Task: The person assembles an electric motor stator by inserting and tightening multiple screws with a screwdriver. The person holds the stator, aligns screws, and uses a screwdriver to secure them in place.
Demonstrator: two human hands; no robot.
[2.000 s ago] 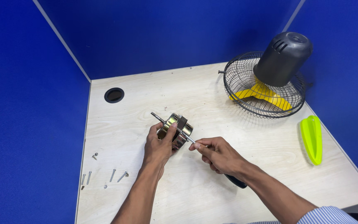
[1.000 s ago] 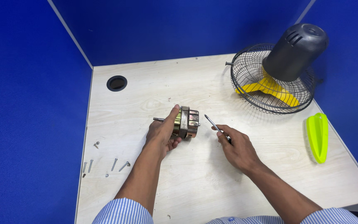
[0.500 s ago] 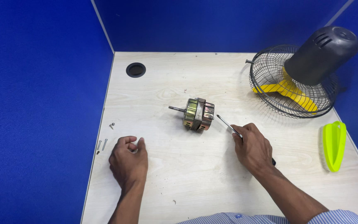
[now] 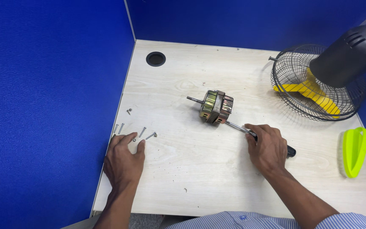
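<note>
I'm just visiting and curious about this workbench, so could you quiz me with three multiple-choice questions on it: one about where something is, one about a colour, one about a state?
1. Where do the loose screws lie?
A. by the left hand
B. inside the wire fan guard
C. beside the brush

2. What colour is the brush at the table's right edge?
A. red
B. yellow-green
C. black

3. What is the right hand doing?
A. resting empty
B. holding a screwdriver
C. lifting the motor

Answers: 1 A, the screws lie at its fingertips; 2 B, its back is bright yellow-green; 3 B, the shaft points at the motor, which lies on the table.
</note>
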